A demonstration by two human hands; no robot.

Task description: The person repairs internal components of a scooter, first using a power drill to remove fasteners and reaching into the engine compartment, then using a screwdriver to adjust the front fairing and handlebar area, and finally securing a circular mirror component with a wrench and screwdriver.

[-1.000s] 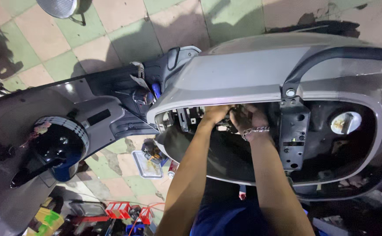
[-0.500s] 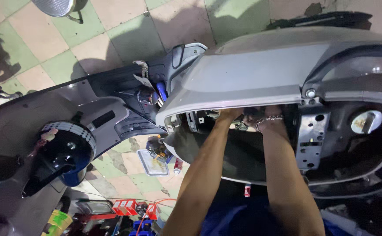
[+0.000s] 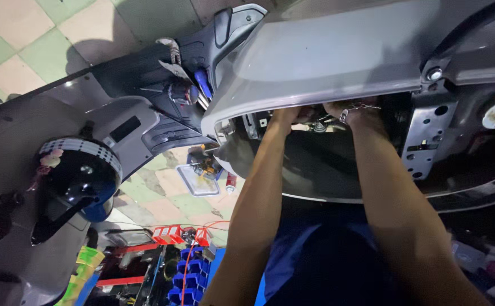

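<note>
Both my arms reach up into the open compartment of a grey scooter body (image 3: 327, 51). My left hand (image 3: 290, 116) is at the upper edge of the opening, its fingers tucked behind the grey panel's rim. My right hand (image 3: 354, 111), with a metal chain bracelet at the wrist, is close beside it, its fingers also hidden under the rim. What the fingers hold or touch is out of sight. A black plastic bracket (image 3: 426, 141) with holes hangs just right of my right hand.
A black helmet (image 3: 75, 173) with a checked band rests on the scooter's dark panel at left. Keys and tools (image 3: 188, 85) hang near the ignition. A clear tray (image 3: 197, 178) lies on the tiled floor; red and blue parts bins (image 3: 188, 266) stand below.
The view has shifted closer and to the right. Both hands have slid further under the grey panel's rim, so the fingers are now hidden.
</note>
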